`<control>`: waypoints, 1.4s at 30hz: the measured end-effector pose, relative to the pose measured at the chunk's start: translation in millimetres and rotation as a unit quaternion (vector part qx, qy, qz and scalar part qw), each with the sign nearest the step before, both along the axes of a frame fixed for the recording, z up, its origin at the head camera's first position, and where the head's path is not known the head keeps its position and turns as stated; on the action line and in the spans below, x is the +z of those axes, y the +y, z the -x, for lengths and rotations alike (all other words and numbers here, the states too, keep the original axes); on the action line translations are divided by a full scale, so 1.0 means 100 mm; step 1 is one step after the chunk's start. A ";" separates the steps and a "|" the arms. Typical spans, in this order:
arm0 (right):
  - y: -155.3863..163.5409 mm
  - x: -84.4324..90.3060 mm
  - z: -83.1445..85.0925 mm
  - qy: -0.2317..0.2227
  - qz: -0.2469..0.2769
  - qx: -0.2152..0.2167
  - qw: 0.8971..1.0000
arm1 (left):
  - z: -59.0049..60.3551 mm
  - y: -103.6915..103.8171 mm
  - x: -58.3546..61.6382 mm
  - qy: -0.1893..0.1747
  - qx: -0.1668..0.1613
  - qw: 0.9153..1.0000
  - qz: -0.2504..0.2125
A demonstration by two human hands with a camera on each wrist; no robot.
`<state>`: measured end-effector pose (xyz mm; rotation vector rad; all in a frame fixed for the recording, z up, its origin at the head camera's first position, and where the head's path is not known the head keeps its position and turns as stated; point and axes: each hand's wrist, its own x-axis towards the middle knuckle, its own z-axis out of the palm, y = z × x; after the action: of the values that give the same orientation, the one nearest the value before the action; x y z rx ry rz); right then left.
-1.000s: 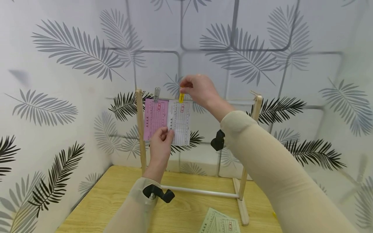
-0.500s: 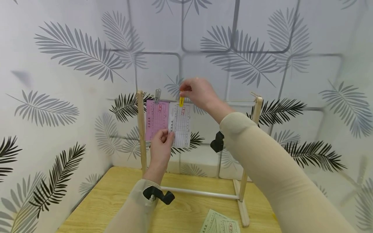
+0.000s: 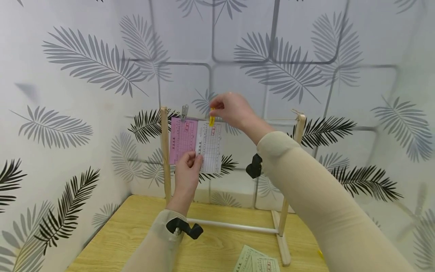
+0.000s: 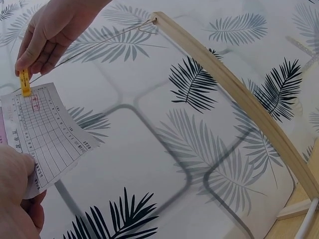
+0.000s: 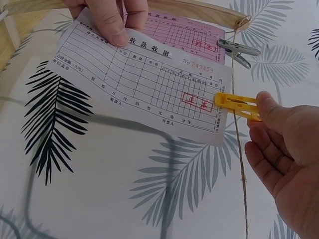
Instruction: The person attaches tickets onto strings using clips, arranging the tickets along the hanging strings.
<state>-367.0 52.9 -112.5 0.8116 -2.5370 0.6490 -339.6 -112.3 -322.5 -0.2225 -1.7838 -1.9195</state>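
Note:
A white receipt slip (image 3: 211, 151) hangs against the twine (image 5: 242, 184) of a small wooden rack. My right hand (image 3: 234, 108) pinches a yellow clothespin (image 5: 237, 103) between thumb and fingers; the clip's jaws sit over the slip's top edge at the twine. Lower down, my left hand (image 3: 187, 170) pinches the slip's left side between thumb and fingers. Just left of it, a pink receipt slip (image 3: 181, 139) hangs from a grey clothespin (image 5: 239, 51), partly behind the white slip and my left hand.
The rack's left post (image 3: 165, 151) and right post (image 3: 299, 128) hold up the twine. A white bar (image 3: 234, 225) joins them low down. Pale green slips (image 3: 261, 262) lie on the wooden table (image 3: 217, 245) at the front. Something yellow (image 3: 321, 254) shows by the right sleeve.
The hands, slips and rack appear slightly lower in the head view, as the whole view has shifted. Both hands keep their holds on the white slip and the yellow clothespin.

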 end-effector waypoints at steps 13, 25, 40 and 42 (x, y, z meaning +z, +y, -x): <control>0.02 -0.02 0.00 -0.014 -0.003 -0.006 1.000 | -0.02 0.00 -0.03 0.002 -0.013 1.000 0.006; 0.09 -0.04 -0.10 -0.008 0.006 -0.006 1.000 | -0.05 -0.02 -0.05 -0.008 0.019 1.000 0.011; 0.40 -0.24 -0.32 0.040 0.033 -0.023 0.998 | -0.13 0.00 -0.08 0.019 0.052 0.998 0.037; 0.46 -0.28 -0.36 0.048 0.039 -0.025 0.998 | -0.13 0.00 -0.10 0.022 0.057 0.997 0.039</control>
<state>-331.4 99.3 -140.1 0.7315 -2.4212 0.6714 -326.3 -112.3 -332.8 -0.1830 -1.8043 -1.7560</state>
